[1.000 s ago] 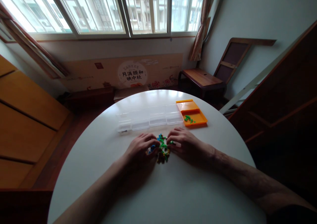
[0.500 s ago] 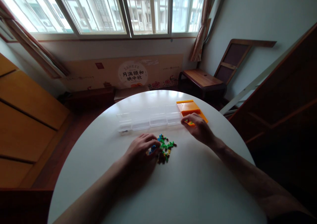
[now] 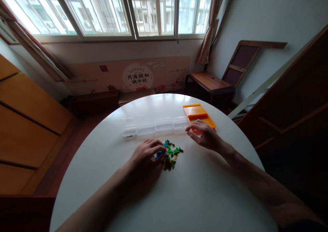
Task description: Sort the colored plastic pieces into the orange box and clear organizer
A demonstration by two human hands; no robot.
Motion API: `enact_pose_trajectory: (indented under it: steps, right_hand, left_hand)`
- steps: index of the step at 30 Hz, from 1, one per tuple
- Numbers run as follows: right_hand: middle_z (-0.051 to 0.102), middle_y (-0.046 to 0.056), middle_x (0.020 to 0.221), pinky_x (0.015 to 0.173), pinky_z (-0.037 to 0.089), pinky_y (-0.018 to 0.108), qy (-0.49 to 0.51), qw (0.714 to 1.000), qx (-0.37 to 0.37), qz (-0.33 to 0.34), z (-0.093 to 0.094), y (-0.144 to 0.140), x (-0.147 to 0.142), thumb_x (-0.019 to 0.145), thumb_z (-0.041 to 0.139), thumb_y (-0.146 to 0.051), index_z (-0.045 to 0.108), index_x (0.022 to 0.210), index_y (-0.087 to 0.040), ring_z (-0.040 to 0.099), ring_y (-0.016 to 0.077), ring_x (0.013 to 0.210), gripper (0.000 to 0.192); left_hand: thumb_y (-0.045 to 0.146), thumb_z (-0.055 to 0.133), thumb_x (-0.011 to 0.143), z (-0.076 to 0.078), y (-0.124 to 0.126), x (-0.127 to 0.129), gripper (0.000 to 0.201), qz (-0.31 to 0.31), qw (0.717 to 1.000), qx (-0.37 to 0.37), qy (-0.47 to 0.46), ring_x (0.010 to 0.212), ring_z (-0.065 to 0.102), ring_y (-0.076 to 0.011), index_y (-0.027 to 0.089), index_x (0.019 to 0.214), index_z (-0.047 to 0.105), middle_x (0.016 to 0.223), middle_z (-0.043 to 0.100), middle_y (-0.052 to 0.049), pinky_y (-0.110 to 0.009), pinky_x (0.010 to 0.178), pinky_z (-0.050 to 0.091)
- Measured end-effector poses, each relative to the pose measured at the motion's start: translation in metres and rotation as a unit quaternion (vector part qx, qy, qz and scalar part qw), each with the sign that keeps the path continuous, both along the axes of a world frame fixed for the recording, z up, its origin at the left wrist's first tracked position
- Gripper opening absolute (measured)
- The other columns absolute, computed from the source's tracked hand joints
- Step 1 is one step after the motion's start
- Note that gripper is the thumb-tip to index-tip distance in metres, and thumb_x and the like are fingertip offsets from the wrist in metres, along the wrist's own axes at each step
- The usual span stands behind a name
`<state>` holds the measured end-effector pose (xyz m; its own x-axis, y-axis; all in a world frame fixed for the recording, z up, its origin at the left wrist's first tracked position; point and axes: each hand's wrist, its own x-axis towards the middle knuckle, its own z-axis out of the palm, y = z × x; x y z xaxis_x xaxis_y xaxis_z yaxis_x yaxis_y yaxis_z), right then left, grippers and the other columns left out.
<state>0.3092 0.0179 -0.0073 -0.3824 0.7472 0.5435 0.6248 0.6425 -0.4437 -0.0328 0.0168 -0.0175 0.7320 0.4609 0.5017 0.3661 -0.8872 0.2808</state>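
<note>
A small pile of coloured bricks [image 3: 171,154], green, blue, yellow and dark, lies in the middle of the round white table [image 3: 164,194]. My left hand [image 3: 146,154] rests on the pile's left side with its fingers curled onto the bricks. My right hand [image 3: 205,135] hovers with loose fingers between the pile and an orange tray [image 3: 198,113], covering the tray's near part. I see nothing held in it. A row of clear plastic boxes [image 3: 153,123] stands behind the pile.
A wooden chair [image 3: 212,81] stands beyond the table at the right. Wooden panels [image 3: 28,122] lean at the left. Windows and a printed board [image 3: 138,76] run along the far wall. A dark cabinet [image 3: 299,98] stands to the right.
My right hand left the brick pile, went to the orange tray, and has now drawn slightly back toward the pile. My left hand stayed on the bricks.
</note>
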Motion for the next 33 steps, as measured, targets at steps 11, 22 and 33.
enact_pose_trajectory:
  steps: [11, 22, 33]
  right_hand:
    - [0.078, 0.005, 0.107, 0.097, 0.055, 0.039, -0.077, 0.988, -0.035, 0.132, 0.004, -0.02, -0.033, 0.1, 0.075, -0.019, 0.076, 0.105, -0.025, 0.07, 0.0237, 0.101, 0.008]
    - [0.078, 0.005, 0.104, 0.092, 0.055, 0.034, -0.063, 0.985, -0.06, 0.147, 0.01, -0.02, -0.036, 0.107, 0.072, -0.023, 0.073, 0.099, -0.022, 0.072, 0.0203, 0.097, 0.007]
    - [0.076, 0.005, 0.105, 0.095, 0.056, 0.037, -0.073, 0.99, -0.046, 0.111, 0.008, -0.021, -0.032, 0.099, 0.072, -0.013, 0.073, 0.101, -0.024, 0.071, 0.0221, 0.099, 0.011]
  left_hand:
    - [0.025, 0.072, 0.103, 0.003, 0.0, 0.003, 0.007, 0.006, 1.0, -0.008, 0.006, 0.092, 0.073, -0.0194, 0.026, 0.109, 0.077, 0.108, 0.079, -0.005, -0.032, 0.084, 0.057]
    - [0.024, 0.07, 0.103, 0.005, 0.0, 0.003, 0.008, 0.003, 1.0, -0.014, 0.003, 0.092, 0.073, -0.0191, 0.024, 0.107, 0.077, 0.108, 0.079, -0.006, -0.032, 0.085, 0.059]
    - [0.025, 0.07, 0.104, 0.006, -0.001, 0.005, 0.007, 0.006, 1.0, -0.017, -0.002, 0.09, 0.073, -0.0186, 0.025, 0.107, 0.077, 0.106, 0.079, -0.005, -0.031, 0.083, 0.058]
